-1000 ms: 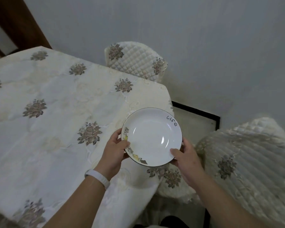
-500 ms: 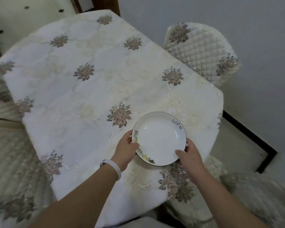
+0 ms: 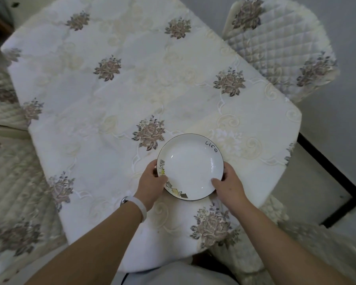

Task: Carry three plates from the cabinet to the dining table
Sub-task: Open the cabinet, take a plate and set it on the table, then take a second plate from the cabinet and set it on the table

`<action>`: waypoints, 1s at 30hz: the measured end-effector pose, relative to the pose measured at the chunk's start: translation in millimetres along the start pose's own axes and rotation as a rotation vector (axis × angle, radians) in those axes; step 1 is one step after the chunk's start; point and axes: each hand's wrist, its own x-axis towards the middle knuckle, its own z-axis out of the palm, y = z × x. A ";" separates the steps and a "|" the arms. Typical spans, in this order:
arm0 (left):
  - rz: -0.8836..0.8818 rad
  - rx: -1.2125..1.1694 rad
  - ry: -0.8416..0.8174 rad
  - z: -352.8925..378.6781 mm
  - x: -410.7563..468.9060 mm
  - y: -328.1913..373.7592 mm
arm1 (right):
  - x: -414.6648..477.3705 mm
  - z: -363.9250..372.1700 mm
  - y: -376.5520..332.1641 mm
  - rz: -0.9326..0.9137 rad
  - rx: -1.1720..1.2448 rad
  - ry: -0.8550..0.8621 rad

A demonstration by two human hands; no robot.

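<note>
A white plate (image 3: 190,166) with a thin dark rim, the word "life" and a small yellow and grey picture is over the near right part of the dining table (image 3: 115,95). The table wears a cream cloth with grey-brown flowers. My left hand (image 3: 151,183) grips the plate's left edge, thumb on the rim. My right hand (image 3: 229,185) grips its right edge the same way. Whether the plate rests on the cloth or hovers just above it, I cannot tell. Only this one plate is in view.
A quilted cream chair (image 3: 280,46) stands at the table's far right side. Another covered chair (image 3: 296,249) is at the near right, and more quilted chairs (image 3: 10,182) line the left. A dark floor border (image 3: 333,173) runs on the right.
I have moved closer over the table and the view has tilted down. The plate, still in both hands, has gone from past the table's corner to above the cloth.
</note>
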 end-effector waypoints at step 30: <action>0.497 0.864 0.366 -106.3 -85.7 41.7 | -29.0 35.8 -141.9 -0.881 -1.017 -0.119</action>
